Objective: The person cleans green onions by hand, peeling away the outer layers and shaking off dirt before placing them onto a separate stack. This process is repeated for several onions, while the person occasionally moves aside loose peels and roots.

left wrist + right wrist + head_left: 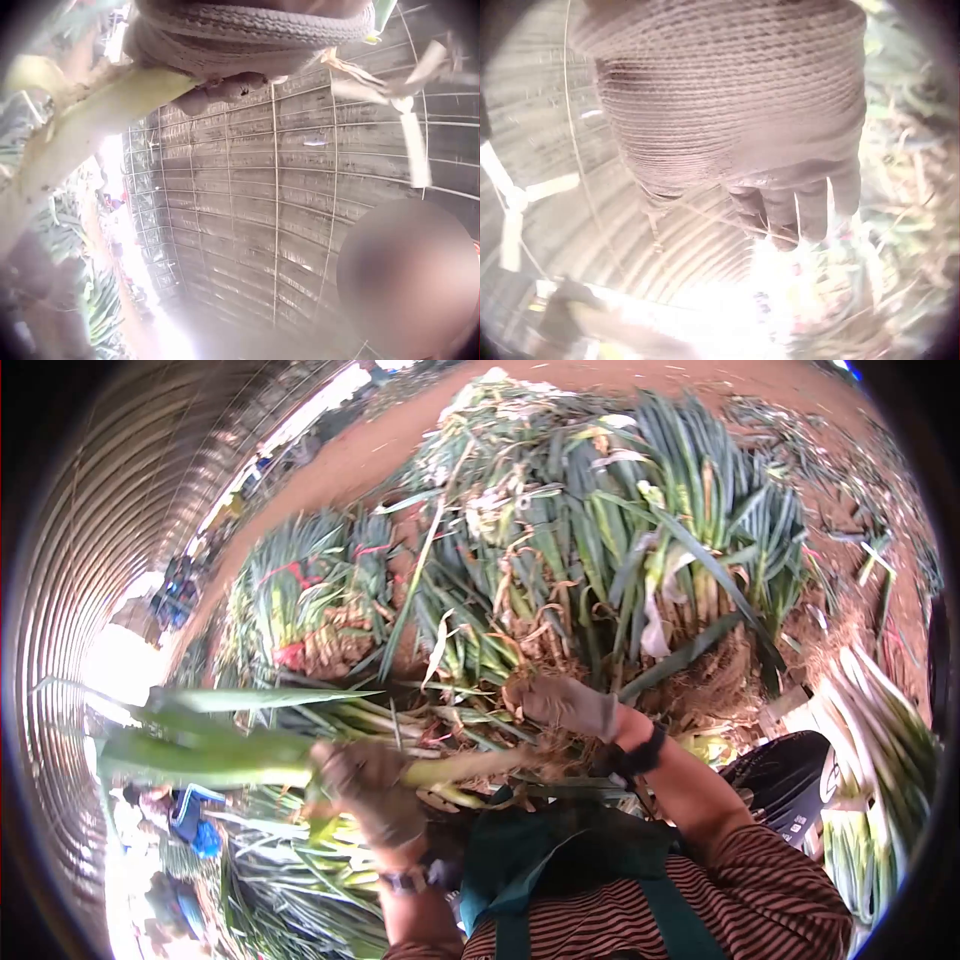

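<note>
My gloved left hand (370, 785) grips a thick green onion (470, 765) around its stalk. Its broad green leaves (210, 750) stretch to the left, and its roots (555, 755) point right, toward my body's middle. In the left wrist view the pale stalk (90, 127) runs out from under the glove. My gloved right hand (565, 705) is just above the root end, apart from the stalk. Its fingers (780, 206) are curled, with thin dry strands hanging by them. I cannot tell whether the right hand holds anything.
Tall bundles of green onions (690, 470) stand ahead, and a smaller bundle with red ties (310, 590) is at left. Loose onions (300, 860) lie at lower left. Cleaned white stalks (860, 700) are piled on the right. A ribbed tunnel wall (110, 510) curves along the left.
</note>
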Motion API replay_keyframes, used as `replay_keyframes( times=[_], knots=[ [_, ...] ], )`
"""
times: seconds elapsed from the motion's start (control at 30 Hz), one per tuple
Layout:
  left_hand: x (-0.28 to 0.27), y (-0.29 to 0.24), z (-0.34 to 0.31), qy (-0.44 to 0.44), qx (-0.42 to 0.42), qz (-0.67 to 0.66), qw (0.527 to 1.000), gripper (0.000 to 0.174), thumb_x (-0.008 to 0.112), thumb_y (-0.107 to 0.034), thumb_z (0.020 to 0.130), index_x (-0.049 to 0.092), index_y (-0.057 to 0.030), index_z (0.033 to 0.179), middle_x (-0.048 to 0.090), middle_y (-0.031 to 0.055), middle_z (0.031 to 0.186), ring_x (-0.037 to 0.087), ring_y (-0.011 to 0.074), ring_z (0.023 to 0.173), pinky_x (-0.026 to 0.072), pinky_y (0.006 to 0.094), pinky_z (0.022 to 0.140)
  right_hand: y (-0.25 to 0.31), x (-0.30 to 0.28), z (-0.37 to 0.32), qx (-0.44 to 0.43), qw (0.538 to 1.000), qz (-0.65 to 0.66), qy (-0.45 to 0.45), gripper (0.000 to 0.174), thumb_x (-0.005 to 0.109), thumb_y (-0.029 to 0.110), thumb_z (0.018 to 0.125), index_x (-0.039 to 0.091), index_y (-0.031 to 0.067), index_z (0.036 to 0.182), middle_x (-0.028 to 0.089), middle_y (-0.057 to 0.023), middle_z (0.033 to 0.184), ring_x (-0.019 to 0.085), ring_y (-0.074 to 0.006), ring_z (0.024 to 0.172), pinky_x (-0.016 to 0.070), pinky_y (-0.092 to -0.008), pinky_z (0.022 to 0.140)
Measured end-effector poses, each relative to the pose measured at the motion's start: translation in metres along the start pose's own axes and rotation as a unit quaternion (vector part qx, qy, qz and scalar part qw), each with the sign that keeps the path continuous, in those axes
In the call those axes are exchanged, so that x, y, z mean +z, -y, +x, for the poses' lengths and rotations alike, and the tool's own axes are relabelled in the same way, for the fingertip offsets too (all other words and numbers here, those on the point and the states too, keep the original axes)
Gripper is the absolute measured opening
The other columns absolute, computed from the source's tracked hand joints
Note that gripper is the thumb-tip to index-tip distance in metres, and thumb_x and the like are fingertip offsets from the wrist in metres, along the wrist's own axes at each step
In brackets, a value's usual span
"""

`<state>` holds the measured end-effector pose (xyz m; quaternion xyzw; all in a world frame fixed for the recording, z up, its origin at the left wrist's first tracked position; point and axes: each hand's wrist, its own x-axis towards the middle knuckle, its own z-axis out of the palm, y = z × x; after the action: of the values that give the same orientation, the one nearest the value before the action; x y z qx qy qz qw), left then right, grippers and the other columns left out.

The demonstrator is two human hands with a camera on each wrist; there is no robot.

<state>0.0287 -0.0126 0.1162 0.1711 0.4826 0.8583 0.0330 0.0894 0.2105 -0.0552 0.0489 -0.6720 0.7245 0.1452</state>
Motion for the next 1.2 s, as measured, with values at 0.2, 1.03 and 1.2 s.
replay_keyframes(
  times=[0.2,1.03,1.2],
  knots=[
    [0.044,0.065,-0.002,0.048,-0.07,0.032,0.996,0.066,0.048,-0.065,0.091,0.049,-0.0051,0.118,0.058,0.0063,0.094,0.06,0.0219,0.087,0.0513,0.0364,0.075,0.058,0.059,-0.065,0.08,0.982,-0.149,-0.088,0.06,0.06,0.059,0.087,0.062,0.0023,0.109,0.061,-0.0142,0.077,0.058,-0.0136,0.075,0.0472,-0.0298,0.068],
    [0.045,0.1,0.017,0.069,-0.174,0.01,0.982,0.026,0.066,-0.017,0.092,0.06,-0.0034,0.114,0.066,0.0064,0.101,0.066,0.0174,0.085,0.0571,0.0314,0.07,0.06,0.049,-0.11,0.076,0.969,-0.01,-0.234,0.038,0.052,0.036,0.099,0.061,-0.0007,0.1,0.055,-0.0003,0.07,0.051,-0.0089,0.063,0.0427,-0.0246,0.057],
    [0.066,0.104,0.001,0.015,-0.16,0.011,0.987,0.028,0.071,-0.012,0.087,0.061,-0.0033,0.111,0.065,0.0049,0.097,0.065,0.0176,0.081,0.057,0.0301,0.066,0.081,0.036,-0.109,0.036,0.884,-0.291,-0.365,0.027,0.065,0.03,0.088,0.066,0.0045,0.098,0.063,-0.0138,0.078,0.065,-0.0294,0.072,0.0492,-0.0359,0.062]
  ],
)
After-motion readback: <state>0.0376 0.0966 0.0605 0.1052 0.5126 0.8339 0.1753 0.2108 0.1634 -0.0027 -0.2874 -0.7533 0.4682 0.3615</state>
